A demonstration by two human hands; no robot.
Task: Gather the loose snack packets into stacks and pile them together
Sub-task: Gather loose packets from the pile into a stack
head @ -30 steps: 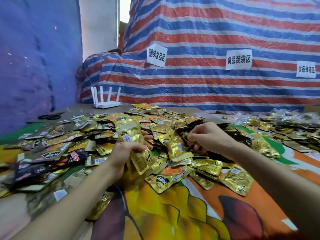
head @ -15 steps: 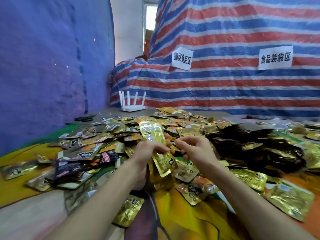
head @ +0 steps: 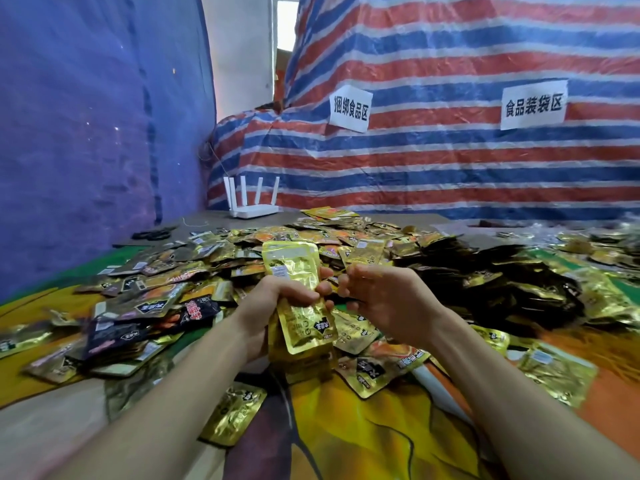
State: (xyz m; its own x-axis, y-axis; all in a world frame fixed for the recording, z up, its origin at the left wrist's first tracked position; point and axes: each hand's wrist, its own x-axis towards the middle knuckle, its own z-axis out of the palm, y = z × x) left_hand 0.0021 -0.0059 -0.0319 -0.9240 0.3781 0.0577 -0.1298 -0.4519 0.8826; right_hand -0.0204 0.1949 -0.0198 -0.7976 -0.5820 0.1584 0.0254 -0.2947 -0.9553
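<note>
- Ranks as early in the job, by judgement: one stack [head: 302, 299] built in hand, most loose snack packets [head: 242, 258] ungathered, no finished pile to be told apart on the table.
- Striped tarpaulin [head: 450, 168]: hangs across the back; woven plastic, crinkled, in red, blue and white bands; bears two paper signs [head: 350, 108].
- Table cover [head: 363, 431]: lies flat; smooth printed sheet in orange, yellow and green.
- Loose snack packets: sprawl over the cover from left edge to right; flat rectangular foil pouches, glossy gold and orange, creased; darker ones heaped at right (sorted or not, cannot tell).
- Stack: stands upright above the near edge of the heap; gold pouches pressed face to face, edges roughly flush.
- Left hand [head: 273, 306]: grips the stack about its middle, fingers wrapped round.
- Right hand [head: 384, 296]: sits just beside the stack, fingers curled toward it; cannot tell whether anything is pinched.
- Router [head: 252, 206]: stands at the far edge; hard white plastic, upright antennae.
</note>
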